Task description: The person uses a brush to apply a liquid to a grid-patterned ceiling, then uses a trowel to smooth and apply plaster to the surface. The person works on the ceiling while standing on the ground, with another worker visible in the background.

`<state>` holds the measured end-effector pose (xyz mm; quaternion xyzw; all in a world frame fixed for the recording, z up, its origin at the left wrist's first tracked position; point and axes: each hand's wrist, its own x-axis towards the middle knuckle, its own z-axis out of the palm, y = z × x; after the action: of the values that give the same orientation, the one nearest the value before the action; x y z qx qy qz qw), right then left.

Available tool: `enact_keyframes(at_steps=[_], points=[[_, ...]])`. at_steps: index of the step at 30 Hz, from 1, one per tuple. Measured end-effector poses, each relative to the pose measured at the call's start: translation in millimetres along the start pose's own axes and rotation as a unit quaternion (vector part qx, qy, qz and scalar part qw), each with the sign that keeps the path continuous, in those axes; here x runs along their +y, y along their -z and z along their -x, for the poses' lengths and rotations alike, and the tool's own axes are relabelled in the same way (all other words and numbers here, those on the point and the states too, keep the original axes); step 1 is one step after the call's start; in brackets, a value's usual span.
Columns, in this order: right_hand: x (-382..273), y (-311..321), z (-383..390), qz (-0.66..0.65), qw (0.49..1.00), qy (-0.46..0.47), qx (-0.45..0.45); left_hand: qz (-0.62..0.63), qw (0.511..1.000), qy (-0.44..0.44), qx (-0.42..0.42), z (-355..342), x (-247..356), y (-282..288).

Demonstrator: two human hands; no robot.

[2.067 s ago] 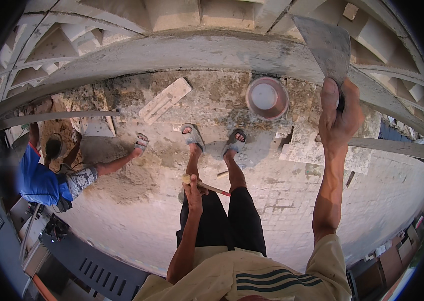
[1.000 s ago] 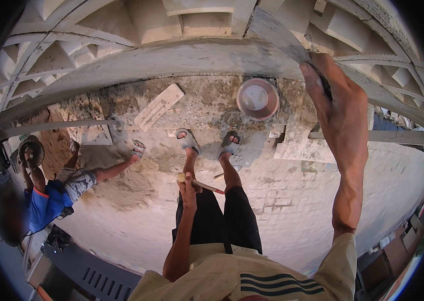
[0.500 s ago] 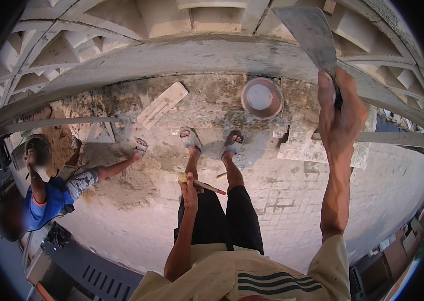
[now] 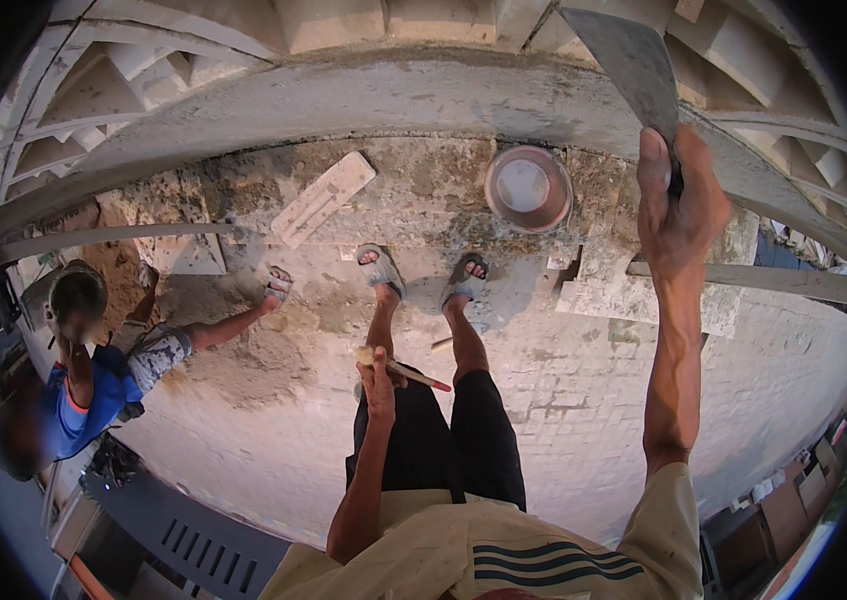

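Way left of the pinkish bucket (image 4: 555, 206): co-worker (image 4: 103, 388) in blue. Closer in, a pale board (image 4: 323, 198). Below-left of it, left hand (image 4: 379, 385) wrapped round a red-tipped tool (image 4: 425, 379). Off right, right hand (image 4: 683, 215) clamped on a scraper (image 4: 633, 62).

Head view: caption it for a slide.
Scraper in right hand, brush-like tool in left hand, before a latticed wall.

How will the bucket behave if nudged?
The bucket would probably drag rather than glide, since the ground looks rough. If the pale patch inside is material, it may be heavy. Being round, it might roll if tipped.
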<state>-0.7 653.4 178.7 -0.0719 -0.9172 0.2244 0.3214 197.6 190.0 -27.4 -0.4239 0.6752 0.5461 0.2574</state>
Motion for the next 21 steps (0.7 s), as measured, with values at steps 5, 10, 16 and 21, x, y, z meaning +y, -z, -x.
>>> enact_keyframes(at_steps=[5,10,16,21], points=[[0,-7,1,-0.037,0.999,-0.009,0.011,-0.004,1.0,0.002,-0.011,4,-4,-4],[4,-11,9,-0.04,0.999,-0.012,-0.008,0.006,1.0,0.009,-0.006,8,3,-11],[13,-14,3,-0.028,0.999,0.034,0.01,0.005,1.0,0.012,0.004,7,2,-13],[7,-11,4,-0.036,0.999,0.023,0.005,-0.01,1.0,0.013,-0.003,8,4,-14]])
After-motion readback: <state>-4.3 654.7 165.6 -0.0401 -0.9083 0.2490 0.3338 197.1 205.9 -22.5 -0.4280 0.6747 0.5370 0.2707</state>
